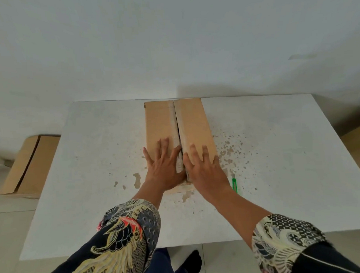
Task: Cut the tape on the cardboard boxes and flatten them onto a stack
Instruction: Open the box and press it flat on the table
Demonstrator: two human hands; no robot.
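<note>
A long brown cardboard box (195, 123) stands on the white table (95, 180), its two top flaps meeting along a taped middle seam that has split. My left hand (166, 167) lies flat on the left flap near its front end, fingers spread. On the right flap, my right hand (204, 166) presses flat in the same way. Both thumbs sit by the seam. A green utility knife (235, 185) lies on the table just right of my right wrist.
Flattened cardboard (27, 168) lies on the floor to the left of the table. A wall stands right behind the table's far edge. The tabletop is worn with brown chipped patches around the box. My feet show under the near edge.
</note>
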